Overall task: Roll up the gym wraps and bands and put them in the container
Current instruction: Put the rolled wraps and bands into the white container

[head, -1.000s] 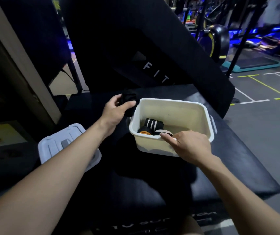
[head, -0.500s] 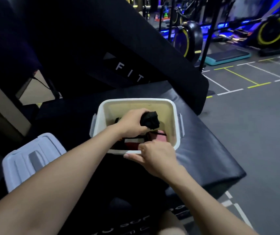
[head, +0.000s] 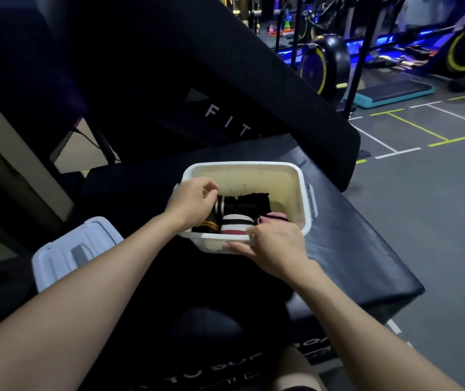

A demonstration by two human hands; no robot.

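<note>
Cream plastic container (head: 296, 187), rectangular, open-topped, with a clip latch on its 3 o'clock wall; it stands on a black padded bench (head: 352, 249) at mid-frame. Contents, all lying in the near half of the box: one black roll with white stripes (head: 227, 206) at 9 o'clock; one black roll with an orange band (head: 207, 225) at 8 o'clock; one white roll with a red stripe (head: 237, 224) at 6 o'clock, touching the near wall; one pink roll (head: 273, 217) at 5 o'clock; one loose black wrap (head: 255, 200) at the centre, behind the others. Left hand (head: 191, 203): over the container's 9 o'clock rim, fingers curled, fingertips at the end of the striped black roll; whether they pinch it cannot be told. Right hand (head: 275, 245): on the 6 o'clock rim, thumb along the outer wall, fingers hooked over the edge, grasping it. Pale grey lid (head: 64, 255): lying flat on the bench at 8 o'clock from the container, well apart from it. Black slanted pad with white letters "FIT" (head: 225, 119): standing behind the container at 12 o'clock. Exercise bikes (head: 327, 60) with yellow-rimmed wheels: on the grey floor at 1 to 2 o'clock, well apart.
</note>
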